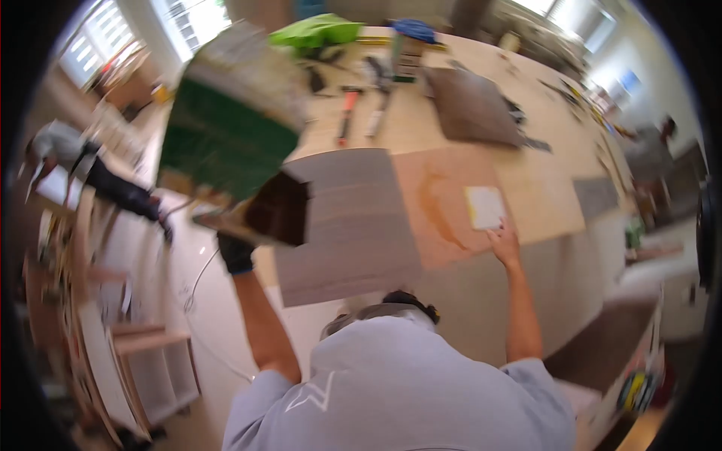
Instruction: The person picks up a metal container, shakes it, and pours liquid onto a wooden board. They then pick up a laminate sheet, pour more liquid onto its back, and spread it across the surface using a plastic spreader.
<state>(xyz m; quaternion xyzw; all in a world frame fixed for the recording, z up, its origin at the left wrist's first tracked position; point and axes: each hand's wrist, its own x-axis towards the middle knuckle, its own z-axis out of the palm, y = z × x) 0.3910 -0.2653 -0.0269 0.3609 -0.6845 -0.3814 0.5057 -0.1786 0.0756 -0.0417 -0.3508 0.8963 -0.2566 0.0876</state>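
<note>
My left hand (236, 254), in a dark glove, holds up a large green and white can (226, 139) near its lower end. The can is tilted, with its brown opening (280, 209) toward the table. It is smeared by motion, and it hides part of my fingers. My bare right hand (505, 242) grips the lower edge of a flat white square spreader (486, 207) with a yellowish edge. This spreader rests on an orange-pink sheet (421, 169), beside a wet, amber streak of liquid (438, 210). Left of it lies a grey-brown sheet (346, 225), overhanging the front edge.
The wooden table (553, 177) also bears a red-handled hammer (347, 114), a blue-topped can (408, 52), a green cloth (316, 31) and a brown panel (474, 105). One person (90, 165) bends at the left; another person (653, 150) is at the right. A white cable (197, 282) trails on the floor.
</note>
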